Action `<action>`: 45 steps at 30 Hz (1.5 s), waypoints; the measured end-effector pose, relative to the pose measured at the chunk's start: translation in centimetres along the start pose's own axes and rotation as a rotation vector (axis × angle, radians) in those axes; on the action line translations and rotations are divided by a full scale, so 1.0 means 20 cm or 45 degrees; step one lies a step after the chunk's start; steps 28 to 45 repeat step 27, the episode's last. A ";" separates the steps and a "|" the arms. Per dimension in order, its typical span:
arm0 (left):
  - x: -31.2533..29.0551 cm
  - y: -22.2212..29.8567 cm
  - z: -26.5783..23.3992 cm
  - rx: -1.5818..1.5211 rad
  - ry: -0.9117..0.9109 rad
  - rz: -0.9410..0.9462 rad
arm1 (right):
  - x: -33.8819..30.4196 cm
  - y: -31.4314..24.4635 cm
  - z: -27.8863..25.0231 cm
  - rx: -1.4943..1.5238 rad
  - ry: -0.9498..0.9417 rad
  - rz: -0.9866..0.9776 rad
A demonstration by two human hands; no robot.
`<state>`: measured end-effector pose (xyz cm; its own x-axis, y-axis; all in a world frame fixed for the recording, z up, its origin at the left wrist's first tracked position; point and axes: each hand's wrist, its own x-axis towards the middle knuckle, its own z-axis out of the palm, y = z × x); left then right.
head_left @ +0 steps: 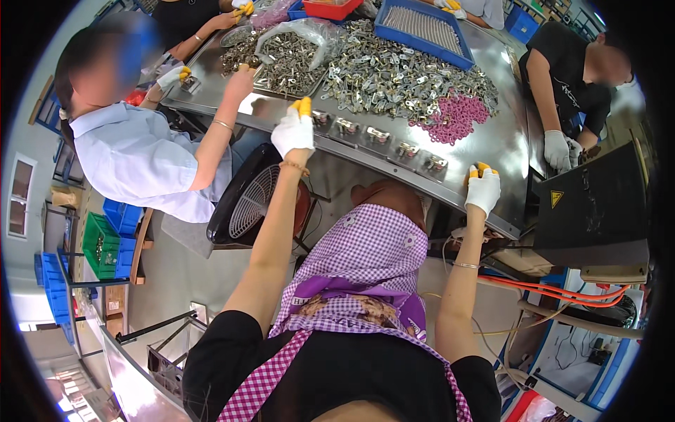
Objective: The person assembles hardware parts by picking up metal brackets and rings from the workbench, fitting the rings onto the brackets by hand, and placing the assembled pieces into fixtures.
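Note:
My left hand, in a white glove with yellow fingertips, is over the near edge of the metal table. Its fingers are pressed together beside the left end of a row of small metal assemblies; whatever they may hold is hidden. My right hand, gloved alike, is at the table's right front corner with fingers curled in, and I cannot make out anything in them. Beyond the row lie a large heap of small metal parts and a patch of pink rings.
A blue tray of lined-up metal pieces and a red bin stand at the back. To the left sits a co-worker beside a black fan. Another person works at right, behind a dark machine box.

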<state>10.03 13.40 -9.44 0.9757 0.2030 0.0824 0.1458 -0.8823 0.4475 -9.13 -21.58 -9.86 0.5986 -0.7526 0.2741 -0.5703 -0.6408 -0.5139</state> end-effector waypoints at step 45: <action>0.24 0.31 0.16 -0.012 -0.398 0.604 | 0.04 0.15 -0.23 0.774 -0.676 -0.238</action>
